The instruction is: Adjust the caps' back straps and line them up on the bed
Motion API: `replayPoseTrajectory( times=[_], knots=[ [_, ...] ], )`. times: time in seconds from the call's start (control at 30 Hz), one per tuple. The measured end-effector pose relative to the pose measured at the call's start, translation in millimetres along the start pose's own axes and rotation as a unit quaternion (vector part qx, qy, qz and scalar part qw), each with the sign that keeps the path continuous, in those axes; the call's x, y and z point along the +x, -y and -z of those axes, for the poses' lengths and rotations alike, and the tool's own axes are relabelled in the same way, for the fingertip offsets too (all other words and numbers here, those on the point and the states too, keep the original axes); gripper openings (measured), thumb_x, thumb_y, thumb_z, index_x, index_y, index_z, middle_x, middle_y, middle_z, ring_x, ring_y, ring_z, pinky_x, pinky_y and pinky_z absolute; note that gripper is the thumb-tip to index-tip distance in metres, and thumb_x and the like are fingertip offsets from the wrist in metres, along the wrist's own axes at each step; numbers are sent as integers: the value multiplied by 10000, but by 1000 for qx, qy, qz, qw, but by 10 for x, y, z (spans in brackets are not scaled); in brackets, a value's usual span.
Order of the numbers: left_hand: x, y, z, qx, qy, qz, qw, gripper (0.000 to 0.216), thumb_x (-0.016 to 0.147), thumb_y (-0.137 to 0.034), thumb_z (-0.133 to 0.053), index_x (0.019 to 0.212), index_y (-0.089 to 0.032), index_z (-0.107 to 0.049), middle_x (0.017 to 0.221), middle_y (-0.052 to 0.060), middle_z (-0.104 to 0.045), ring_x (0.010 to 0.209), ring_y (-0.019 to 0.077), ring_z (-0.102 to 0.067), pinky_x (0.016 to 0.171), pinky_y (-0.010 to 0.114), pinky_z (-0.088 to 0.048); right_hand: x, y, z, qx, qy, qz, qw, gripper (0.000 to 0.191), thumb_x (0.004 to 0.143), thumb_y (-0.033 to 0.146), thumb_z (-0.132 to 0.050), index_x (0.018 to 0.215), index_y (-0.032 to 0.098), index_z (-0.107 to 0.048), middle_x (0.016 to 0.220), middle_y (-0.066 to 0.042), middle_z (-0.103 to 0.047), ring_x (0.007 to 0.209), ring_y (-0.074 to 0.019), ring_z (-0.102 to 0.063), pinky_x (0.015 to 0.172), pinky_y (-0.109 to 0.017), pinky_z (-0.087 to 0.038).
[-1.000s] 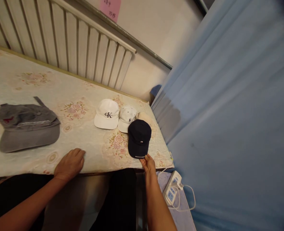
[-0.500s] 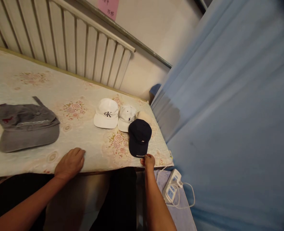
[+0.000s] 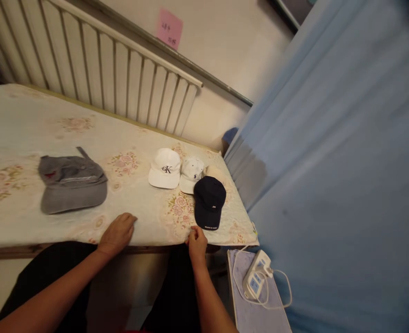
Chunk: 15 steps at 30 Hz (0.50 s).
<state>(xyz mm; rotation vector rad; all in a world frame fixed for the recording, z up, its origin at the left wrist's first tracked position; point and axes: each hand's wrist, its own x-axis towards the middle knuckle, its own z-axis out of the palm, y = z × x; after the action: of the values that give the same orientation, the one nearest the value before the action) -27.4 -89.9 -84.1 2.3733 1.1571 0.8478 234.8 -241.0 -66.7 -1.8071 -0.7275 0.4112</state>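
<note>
My left hand [image 3: 117, 234] rests on the bed's front edge, back upward, its loosely bent fingers on the sheet and nothing seen in them. Just below the brim of a navy baseball cap [image 3: 210, 199] is my right hand [image 3: 197, 241], its fingers slightly bent and apart from the cap. The navy cap partly covers a beige cap [image 3: 215, 172]. Beside them are a white cap with a small dark logo [image 3: 192, 171] and a white cap with black "CK" lettering [image 3: 165, 169]. Farther left lies a grey cap [image 3: 74, 185], its strap sticking up.
The caps lie on a floral bed sheet [image 3: 131, 138]. A white radiator [image 3: 124, 76] runs along the wall behind. To the right hangs a blue curtain [image 3: 315, 185]. A white power strip [image 3: 258, 275] with cables sits on a low surface beside the bed.
My right hand has let go of the navy cap's brim and drawn left, away from it. The view has shifted left; the caps keep their places on the sheet.
</note>
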Motion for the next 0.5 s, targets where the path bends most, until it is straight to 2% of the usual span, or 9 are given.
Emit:
replayPoseTrajectory(
  times=[0.1, 0.3, 0.4, 0.5],
  knots=[
    [-34, 64, 73, -127, 4, 27, 992, 188, 783, -237, -480, 883, -189, -632, 942, 108, -621, 970, 269, -554, 962, 428, -417, -116, 57, -71, -31, 26, 41, 998, 240, 797, 247, -487, 939, 194, -673, 637, 3, -664, 585, -167, -613, 599, -249, -472],
    [-125, 296, 381, -199, -39, 144, 969, 156, 753, -319, -543, 787, -203, -642, 868, 66, -648, 915, 252, -581, 943, 405, -437, -164, 56, -52, -91, 48, 99, 990, 246, 797, 240, -500, 950, 194, -687, 845, -76, -726, 848, -230, -653, 798, -304, -476],
    [-162, 410, 535, -263, -67, 236, 933, 152, 741, -343, -579, 753, -201, -632, 742, 27, -650, 808, 236, -620, 829, 378, -501, -198, 47, -66, -122, 57, 124, 983, 261, 805, 235, -487, 962, 198, -693, 938, -97, -731, 913, -253, -651, 870, -345, -457],
    [-187, 489, 632, -356, -105, 324, 870, 181, 764, -357, -598, 784, -177, -602, 653, 15, -644, 650, 207, -649, 653, 333, -543, -235, 37, -91, -147, 64, 141, 977, 276, 811, 233, -479, 974, 198, -700, 1005, -114, -726, 948, -272, -653, 905, -375, -445]
  ],
)
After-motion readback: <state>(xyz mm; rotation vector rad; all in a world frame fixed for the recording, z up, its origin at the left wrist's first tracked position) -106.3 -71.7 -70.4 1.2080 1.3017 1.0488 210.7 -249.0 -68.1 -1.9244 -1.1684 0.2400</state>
